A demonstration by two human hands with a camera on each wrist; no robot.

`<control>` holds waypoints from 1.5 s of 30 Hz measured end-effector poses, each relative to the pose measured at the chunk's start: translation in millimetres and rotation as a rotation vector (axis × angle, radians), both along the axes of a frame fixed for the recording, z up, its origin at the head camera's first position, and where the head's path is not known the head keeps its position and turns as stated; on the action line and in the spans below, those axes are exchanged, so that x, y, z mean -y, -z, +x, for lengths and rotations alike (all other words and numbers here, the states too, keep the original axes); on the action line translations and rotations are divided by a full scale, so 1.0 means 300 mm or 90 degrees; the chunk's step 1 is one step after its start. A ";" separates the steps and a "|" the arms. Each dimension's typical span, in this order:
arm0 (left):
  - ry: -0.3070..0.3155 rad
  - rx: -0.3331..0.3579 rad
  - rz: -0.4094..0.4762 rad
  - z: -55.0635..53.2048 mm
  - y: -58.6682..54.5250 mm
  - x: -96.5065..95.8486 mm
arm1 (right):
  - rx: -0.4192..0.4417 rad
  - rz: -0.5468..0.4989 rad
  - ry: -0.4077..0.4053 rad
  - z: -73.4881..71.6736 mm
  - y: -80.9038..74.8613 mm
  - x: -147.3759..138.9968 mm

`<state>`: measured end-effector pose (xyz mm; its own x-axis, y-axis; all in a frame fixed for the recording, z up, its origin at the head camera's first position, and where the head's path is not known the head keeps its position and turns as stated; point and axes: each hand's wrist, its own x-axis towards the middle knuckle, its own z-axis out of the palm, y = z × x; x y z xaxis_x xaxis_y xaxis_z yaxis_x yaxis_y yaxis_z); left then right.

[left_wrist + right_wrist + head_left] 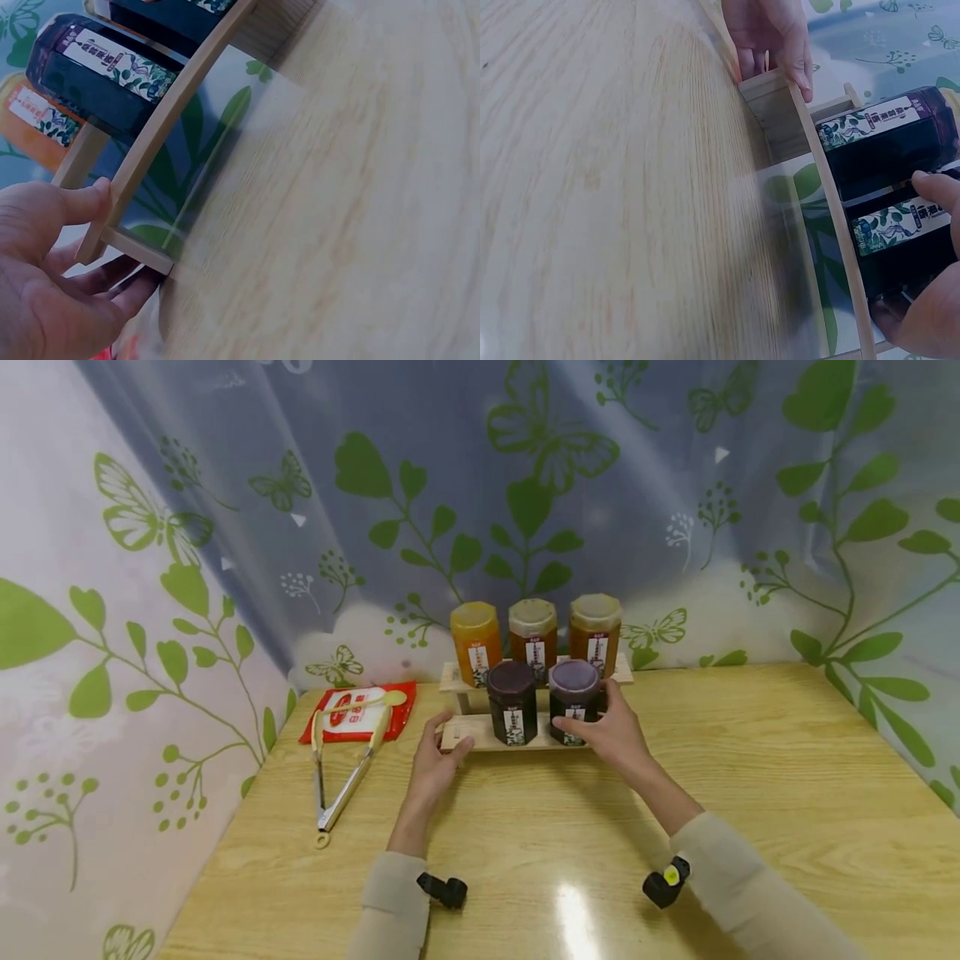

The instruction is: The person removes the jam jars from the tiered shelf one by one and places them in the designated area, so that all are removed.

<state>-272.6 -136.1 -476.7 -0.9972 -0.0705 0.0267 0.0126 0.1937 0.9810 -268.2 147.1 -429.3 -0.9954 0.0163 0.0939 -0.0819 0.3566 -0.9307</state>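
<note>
rack (477, 728) sits gripped at its left end by the left hand (433, 762), apparently for steadiness, while the right hand (621, 735) holds the front-right dark jar (575, 697) upright.

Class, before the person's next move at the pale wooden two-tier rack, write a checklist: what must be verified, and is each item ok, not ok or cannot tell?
1. Left hand grips the left end of the pale wooden two-tier rack: ok.
2. Right hand holds the right-hand dark purple faceted jar: ok.
3. Right hand free for another item: not ok.
4. Three faceted amber-orange jars upright on the upper tier: ok.
5. Silver metal tongs with cream heads apart from the rack: ok; partly on the red-and-white packet.
6. Jar tops sealed: cannot tell.
</note>
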 end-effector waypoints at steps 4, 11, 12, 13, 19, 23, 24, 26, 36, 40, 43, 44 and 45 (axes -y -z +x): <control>0.001 -0.001 -0.005 -0.001 0.005 0.006 | -0.013 -0.002 -0.001 0.005 0.006 -0.004; 0.001 0.000 -0.027 0.006 0.003 0.010 | -0.022 -0.007 0.000 0.025 0.014 -0.023; 0.001 0.001 -0.029 0.006 0.004 0.011 | -0.024 -0.006 0.002 0.029 0.013 -0.027; 0.002 0.002 -0.030 0.008 0.005 0.012 | -0.026 -0.004 0.003 0.031 0.014 -0.031; 0.003 0.003 -0.027 0.004 0.009 0.011 | -0.032 -0.004 0.017 0.045 0.009 -0.061; 0.004 0.006 -0.027 0.003 0.007 0.009 | -0.021 -0.005 0.025 0.058 0.000 -0.087; 0.005 0.005 -0.026 0.003 0.006 0.009 | -0.018 -0.005 0.026 0.060 -0.003 -0.095; 0.006 0.005 -0.023 0.003 0.005 0.008 | -0.013 -0.003 0.029 0.064 -0.008 -0.108; -0.001 0.002 -0.009 0.002 0.005 0.002 | -0.009 0.016 0.049 0.066 -0.033 -0.173; -0.001 0.004 -0.005 0.001 0.008 0.004 | -0.006 0.021 0.054 0.068 -0.036 -0.203; -0.002 0.009 -0.012 -0.002 0.013 0.006 | -0.001 0.017 0.061 0.067 -0.040 -0.228; -0.002 0.010 -0.015 -0.002 0.013 0.007 | 0.000 0.015 0.066 0.066 -0.042 -0.237; -0.002 0.010 -0.017 -0.004 0.014 0.007 | 0.000 0.011 0.070 0.064 -0.044 -0.246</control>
